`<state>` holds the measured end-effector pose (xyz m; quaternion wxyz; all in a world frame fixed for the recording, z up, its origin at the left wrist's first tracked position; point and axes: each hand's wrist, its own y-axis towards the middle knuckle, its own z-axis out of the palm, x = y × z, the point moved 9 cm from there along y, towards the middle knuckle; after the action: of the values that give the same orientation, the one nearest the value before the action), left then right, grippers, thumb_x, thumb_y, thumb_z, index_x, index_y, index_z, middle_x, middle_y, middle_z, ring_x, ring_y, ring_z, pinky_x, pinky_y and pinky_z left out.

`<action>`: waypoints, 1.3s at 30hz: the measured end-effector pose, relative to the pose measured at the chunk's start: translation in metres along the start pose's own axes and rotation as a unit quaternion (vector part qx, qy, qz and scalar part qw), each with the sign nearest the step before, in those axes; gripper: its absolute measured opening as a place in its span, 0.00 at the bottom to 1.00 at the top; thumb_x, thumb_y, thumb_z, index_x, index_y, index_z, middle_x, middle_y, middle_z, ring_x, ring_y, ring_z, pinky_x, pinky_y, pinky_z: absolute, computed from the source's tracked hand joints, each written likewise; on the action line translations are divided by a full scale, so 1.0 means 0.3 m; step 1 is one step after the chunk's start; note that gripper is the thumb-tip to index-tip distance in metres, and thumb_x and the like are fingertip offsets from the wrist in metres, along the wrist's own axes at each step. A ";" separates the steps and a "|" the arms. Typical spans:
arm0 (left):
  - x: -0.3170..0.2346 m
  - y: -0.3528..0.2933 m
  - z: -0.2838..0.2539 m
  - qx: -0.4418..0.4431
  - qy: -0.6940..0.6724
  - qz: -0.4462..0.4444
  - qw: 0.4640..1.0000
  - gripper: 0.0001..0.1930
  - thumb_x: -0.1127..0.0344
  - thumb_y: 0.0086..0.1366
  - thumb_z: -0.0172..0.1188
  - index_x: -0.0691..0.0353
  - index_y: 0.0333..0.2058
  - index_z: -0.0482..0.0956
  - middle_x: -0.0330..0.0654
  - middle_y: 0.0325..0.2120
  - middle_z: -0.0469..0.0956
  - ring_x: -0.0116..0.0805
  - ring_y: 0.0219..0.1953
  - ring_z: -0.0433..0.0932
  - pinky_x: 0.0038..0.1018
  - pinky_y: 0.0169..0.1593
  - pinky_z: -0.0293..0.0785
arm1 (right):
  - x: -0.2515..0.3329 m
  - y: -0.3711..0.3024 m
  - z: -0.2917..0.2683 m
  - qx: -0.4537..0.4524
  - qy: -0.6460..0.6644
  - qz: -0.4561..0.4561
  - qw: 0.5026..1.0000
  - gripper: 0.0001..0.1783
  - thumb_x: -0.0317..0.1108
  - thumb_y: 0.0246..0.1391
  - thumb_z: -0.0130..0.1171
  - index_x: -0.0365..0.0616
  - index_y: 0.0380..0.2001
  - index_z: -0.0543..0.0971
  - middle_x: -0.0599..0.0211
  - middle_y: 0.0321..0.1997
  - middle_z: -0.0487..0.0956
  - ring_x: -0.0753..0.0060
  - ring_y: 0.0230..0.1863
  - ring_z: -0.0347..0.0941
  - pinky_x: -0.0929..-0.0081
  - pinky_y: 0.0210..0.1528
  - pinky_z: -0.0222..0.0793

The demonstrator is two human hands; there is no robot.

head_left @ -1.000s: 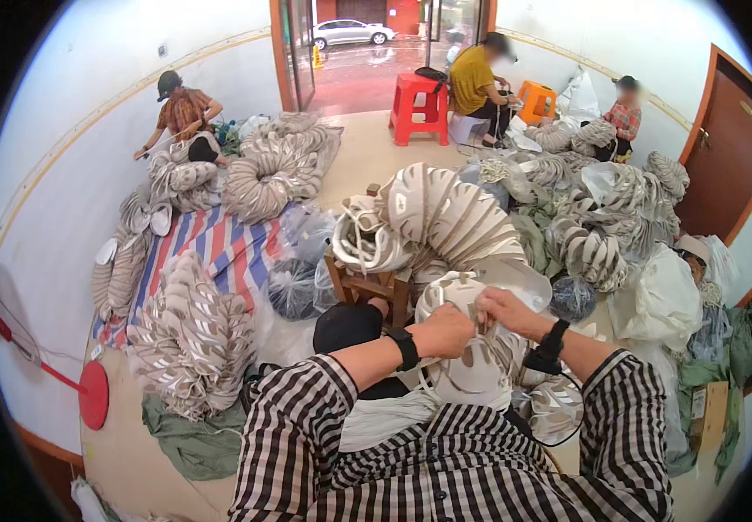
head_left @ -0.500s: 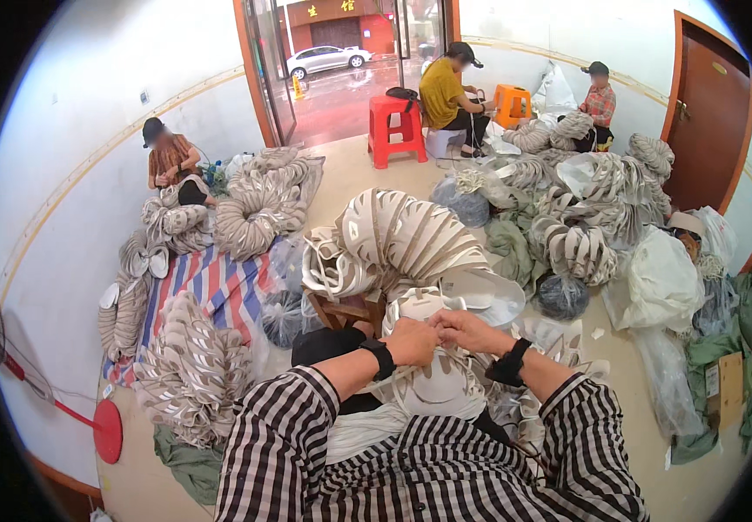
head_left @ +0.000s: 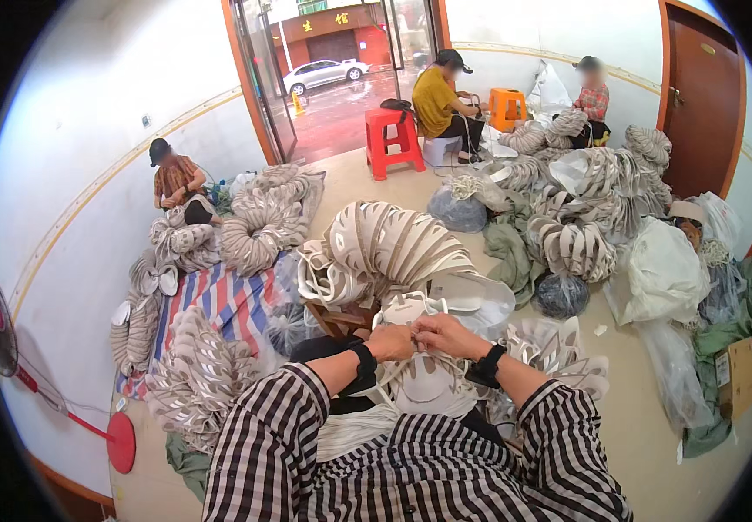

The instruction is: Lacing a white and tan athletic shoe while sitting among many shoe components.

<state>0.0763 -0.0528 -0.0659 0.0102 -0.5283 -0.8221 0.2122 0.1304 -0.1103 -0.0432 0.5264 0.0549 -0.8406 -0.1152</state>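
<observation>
My left hand (head_left: 391, 343) and my right hand (head_left: 447, 336) meet fingertip to fingertip over a pale beige and white shoe upper (head_left: 426, 383) in front of my body. My left fingers are closed against the upper. The right thumb and fingers are pinched together; what lies between them is too small to make out. White laces loop beside the hands, and a bundle of white laces (head_left: 360, 432) lies across my lap. Just beyond, a thick curved stack of shoe uppers (head_left: 398, 244) rests on a small wooden stool (head_left: 339, 320).
More stacked uppers lie at left (head_left: 198, 374) and right (head_left: 559, 357). A striped sheet (head_left: 211, 300) covers floor at left, near a red-based fan (head_left: 121, 442). White plastic bags (head_left: 661, 277) stand right. Three people work farther back, near a red stool (head_left: 393, 143) and an orange stool (head_left: 507, 109).
The whole view has shifted slightly, bringing more of the fan into sight. Both hands stay together over the shoe upper, their fingers closed, with only a small shift.
</observation>
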 end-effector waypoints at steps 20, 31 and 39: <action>0.073 0.021 0.036 0.029 -0.101 -0.036 0.994 0.19 0.58 0.52 0.53 0.66 0.36 0.81 0.56 0.36 0.79 0.52 0.42 0.78 0.40 0.44 0.71 | -0.022 0.012 -0.005 -0.046 -0.045 -0.045 0.997 0.03 0.28 0.57 0.48 0.39 0.32 0.69 0.70 0.21 0.76 0.79 0.22 0.70 0.81 0.26 0.66; 0.068 0.005 0.037 -0.094 -0.086 0.018 0.992 0.14 0.61 0.53 0.52 0.66 0.30 0.80 0.59 0.33 0.78 0.55 0.41 0.77 0.41 0.47 0.68 | -0.011 0.000 -0.001 -0.047 -0.029 -0.037 0.998 0.04 0.29 0.56 0.49 0.40 0.31 0.69 0.69 0.19 0.76 0.76 0.20 0.70 0.77 0.25 0.65; 0.148 0.021 -0.060 -0.254 -0.251 0.026 0.934 0.15 0.62 0.56 0.50 0.70 0.29 0.77 0.61 0.30 0.77 0.56 0.38 0.76 0.44 0.42 0.70 | -0.011 -0.002 -0.010 -0.067 -0.052 -0.030 0.996 0.03 0.27 0.52 0.49 0.40 0.29 0.69 0.65 0.18 0.76 0.70 0.20 0.72 0.74 0.26 0.67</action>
<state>0.0665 -0.0056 -0.0611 -0.3369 -0.4640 -0.8101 0.1223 0.1347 -0.1108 -0.0449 0.4806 0.0389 -0.8553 -0.1895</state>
